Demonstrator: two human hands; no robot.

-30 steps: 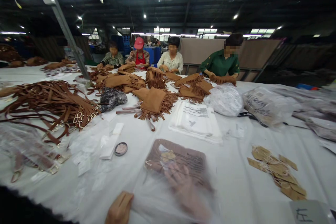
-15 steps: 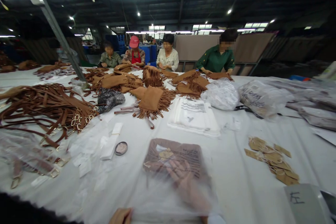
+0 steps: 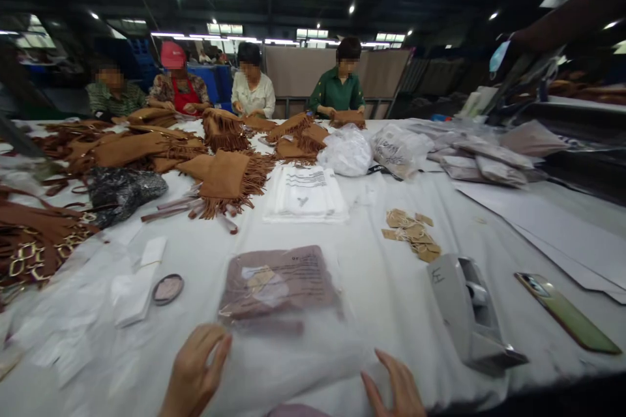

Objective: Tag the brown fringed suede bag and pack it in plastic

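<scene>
One brown suede bag sealed in a clear plastic sleeve (image 3: 278,283) lay on the white tabletop (image 3: 381,287) between two hands: left hand (image 3: 193,374) and right hand (image 3: 398,388), fingers spread on the plastic, wrists cut off. Four blurred co-workers (image 3: 252,88) sat beyond.

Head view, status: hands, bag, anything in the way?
Left hand open on clear bag. Right hand open at its edge. Brown pouch inside. Tape dispenser close right.

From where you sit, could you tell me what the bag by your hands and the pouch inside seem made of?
Bag: thin clear plastic film, glossy; it wrinkles and shows what lies under it. Pouch: probably brown suede or a lookalike, matte and soft-looking.
</scene>
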